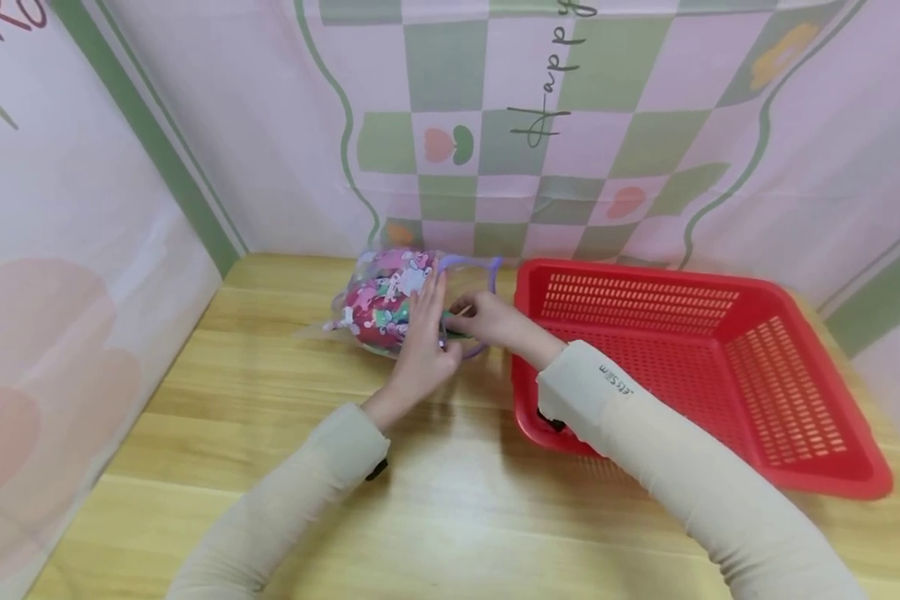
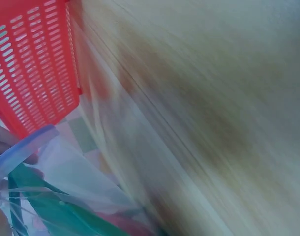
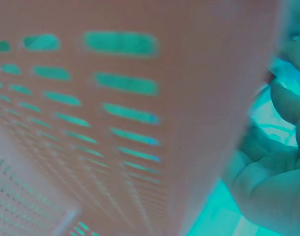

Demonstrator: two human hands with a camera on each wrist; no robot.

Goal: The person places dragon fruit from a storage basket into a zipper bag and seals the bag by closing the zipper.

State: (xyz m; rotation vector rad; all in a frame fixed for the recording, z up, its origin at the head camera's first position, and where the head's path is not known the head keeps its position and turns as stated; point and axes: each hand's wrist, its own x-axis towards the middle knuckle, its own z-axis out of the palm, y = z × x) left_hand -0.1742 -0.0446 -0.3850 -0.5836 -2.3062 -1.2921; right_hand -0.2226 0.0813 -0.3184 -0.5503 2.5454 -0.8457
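Note:
A clear plastic bag (image 1: 378,300) with pink, red and white cartoon prints lies on its side on the table. Its purple edging and handle (image 1: 495,273) point toward the basket. My left hand (image 1: 423,337) rests on the bag near its mouth, fingers straight. At the opening, the curled fingers of my right hand (image 1: 487,318) pinch a green item, whose kind I cannot tell. Through the clear plastic in the left wrist view, the green item (image 2: 66,211) looks flat and strip-like. The right wrist view catches part of the right hand (image 3: 268,187) beside the basket wall.
A large red plastic basket (image 1: 802,304) with slotted walls stands right of the bag, under the right forearm. Behind the wooden table (image 1: 270,400) hangs a checked cloth (image 1: 450,67); another printed cloth (image 1: 82,192) hangs at the left.

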